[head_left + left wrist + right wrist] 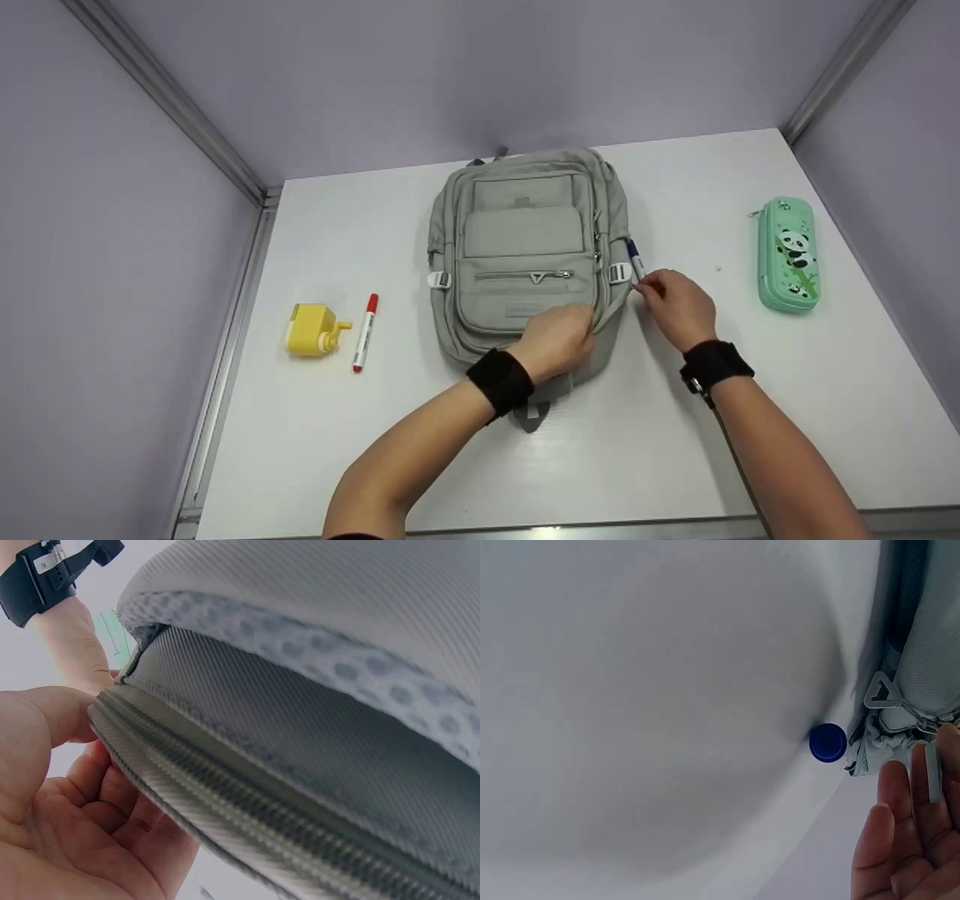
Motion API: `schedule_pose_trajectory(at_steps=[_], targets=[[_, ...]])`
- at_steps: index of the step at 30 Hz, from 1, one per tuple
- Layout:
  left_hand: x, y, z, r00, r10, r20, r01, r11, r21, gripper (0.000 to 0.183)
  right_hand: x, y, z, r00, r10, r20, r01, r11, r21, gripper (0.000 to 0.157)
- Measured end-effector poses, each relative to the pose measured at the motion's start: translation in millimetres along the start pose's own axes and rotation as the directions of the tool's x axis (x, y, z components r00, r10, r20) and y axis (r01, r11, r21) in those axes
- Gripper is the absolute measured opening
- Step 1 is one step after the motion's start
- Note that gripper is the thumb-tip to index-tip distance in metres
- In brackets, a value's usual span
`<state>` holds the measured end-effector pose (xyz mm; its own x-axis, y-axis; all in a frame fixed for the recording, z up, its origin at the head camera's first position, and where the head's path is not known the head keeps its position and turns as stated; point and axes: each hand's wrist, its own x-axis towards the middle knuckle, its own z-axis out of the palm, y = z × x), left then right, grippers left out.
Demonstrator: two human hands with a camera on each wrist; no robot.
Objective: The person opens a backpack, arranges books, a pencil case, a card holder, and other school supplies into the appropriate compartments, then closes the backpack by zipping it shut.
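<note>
A grey backpack point(525, 232) lies on its back on the table, front pockets facing up. My left hand point(556, 337) grips its lower right side; up close, the thumb presses the zipped edge point(247, 795) with fingers curled underneath, beside a gaping fold. On the right side, my right hand point(679, 304) pinches the bag's edge just below the white strap buckle point(620, 273); a pale strip point(934, 772) shows between its fingers. A blue-capped marker point(635, 257) leans along that side, above the fingertips. Its round blue end point(828, 742) appears apart from the fingers.
Left of the bag lie a red-capped marker point(365, 334) and a yellow box-shaped item point(311, 330) with a small crank. A green panda pencil case point(789, 255) rests near the table's right edge. Pale walls point(420, 82) border the back and sides.
</note>
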<state>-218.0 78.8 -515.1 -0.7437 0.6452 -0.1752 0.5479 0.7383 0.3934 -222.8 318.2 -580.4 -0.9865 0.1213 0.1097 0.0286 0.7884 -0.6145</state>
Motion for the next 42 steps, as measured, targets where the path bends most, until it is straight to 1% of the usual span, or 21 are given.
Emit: schedule_pose_trajectory(at_steps=[9, 13, 21, 32, 38, 42], targets=[[0.0, 1.1, 0.3, 1.000, -0.006, 0.017, 0.006, 1.000, 0.013, 0.009, 6.5, 1.8, 1.9, 1.000, 0.026, -0.008, -0.026, 1.000, -0.010, 0.020], [0.7, 0.9, -0.2, 1.000, -0.018, 0.012, 0.018, 1.000, 0.024, 0.008, 7.8, 2.1, 3.7, 0.999, 0.034, -0.009, -0.035, 0.999, -0.007, 0.021], [-0.7, 0.6, 0.7, 1.000, -0.007, 0.009, 0.007, 0.999, 0.032, 0.010, 8.6, 2.3, 4.8, 0.999, 0.041, 0.012, -0.041, 0.999, -0.007, 0.021], [-0.4, 1.1, 2.7, 0.999, -0.034, 0.027, 0.034, 0.999, -0.002, 0.013, 7.4, 4.0, 4.3, 0.999, 0.019, 0.030, -0.019, 1.000, -0.005, 0.018], [-0.4, 1.7, 3.8, 1.000, -0.023, 0.007, 0.023, 1.000, 0.015, 0.013, 7.9, 5.5, 3.0, 1.000, -0.004, 0.027, 0.005, 1.000, -0.023, 0.017], [-0.7, 1.7, 6.3, 1.000, -0.013, -0.006, 0.013, 1.000, 0.010, 0.016, 8.6, 7.4, 0.8, 1.000, -0.023, 0.019, 0.024, 0.999, -0.029, 0.016]])
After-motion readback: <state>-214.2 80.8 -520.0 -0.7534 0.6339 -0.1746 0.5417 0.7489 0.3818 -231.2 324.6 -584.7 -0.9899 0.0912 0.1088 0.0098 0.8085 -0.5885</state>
